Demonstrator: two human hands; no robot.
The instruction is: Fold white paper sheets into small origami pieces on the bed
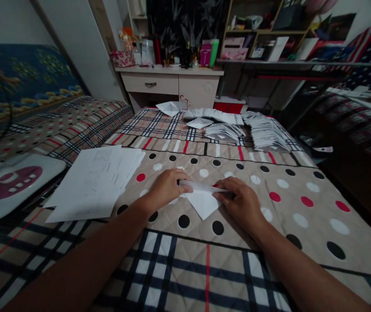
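Observation:
A partly folded sheet of white paper (204,205) lies in front of me, its pointed corner facing my body. My left hand (166,185) pinches the left end of its upper fold between thumb and fingers. At the right end, my right hand (240,198) grips the same fold, thumb underneath and fingers on top. The upper flap stands up a little from the bedspread between both hands. Left of my left forearm is a loose stack of white printed sheets (89,182).
Bundles of folded paper (266,132) and a few single folded pieces (199,123) rest toward the far end of the patterned bedspread (188,264). A white lid-like board with a purple patch (14,182) is at the left. Beyond stands a white drawer cabinet (149,83).

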